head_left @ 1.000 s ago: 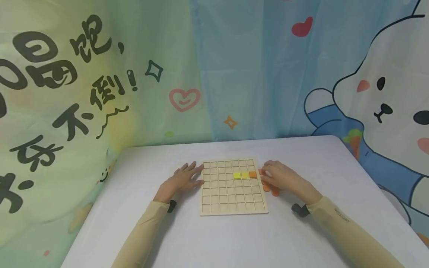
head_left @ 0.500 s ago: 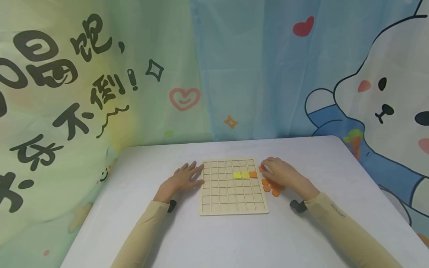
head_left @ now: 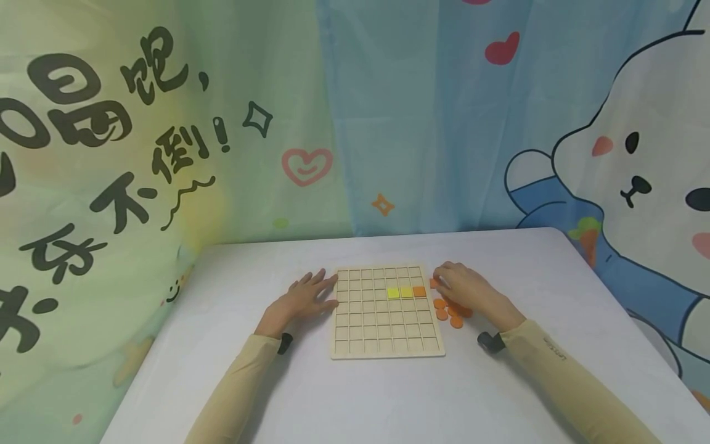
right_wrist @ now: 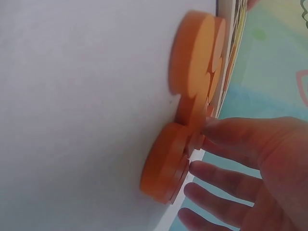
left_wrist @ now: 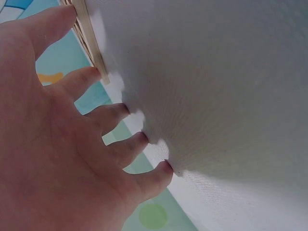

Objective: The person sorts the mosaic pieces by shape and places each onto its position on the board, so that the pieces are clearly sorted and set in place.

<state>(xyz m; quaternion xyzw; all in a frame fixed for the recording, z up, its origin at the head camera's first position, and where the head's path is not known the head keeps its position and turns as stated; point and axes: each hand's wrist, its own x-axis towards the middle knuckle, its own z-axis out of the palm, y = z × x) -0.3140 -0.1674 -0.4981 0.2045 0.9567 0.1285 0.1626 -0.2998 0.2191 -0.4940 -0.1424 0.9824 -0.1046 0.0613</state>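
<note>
A pale wooden grid board [head_left: 363, 317] lies flat on the table. Two yellow square tiles [head_left: 393, 293] and one orange square tile [head_left: 419, 292] sit side by side in one of its rows. My left hand [head_left: 302, 299] is spread at the board's left edge, its thumb and index fingertips touching the rim. Just off the right edge, my right hand [head_left: 468, 288] pinches at a loose orange tile [head_left: 433, 283] with thumb and index finger. Several orange discs [head_left: 457, 322] lie beneath and in front of that palm, partly hidden by it. The right wrist view shows thick orange pieces [right_wrist: 192, 53] close to the thumb.
The board and pieces are on a white-covered table [head_left: 383, 401]. A printed curtain [head_left: 383, 123] hangs behind the table's far edge. Dark wrist devices [head_left: 490, 343] are worn under both wrists.
My right hand has shifted slightly toward the far side and turned a little, uncovering more orange discs. The left hand stays against the board's edge. Tiles on the board are unchanged.
</note>
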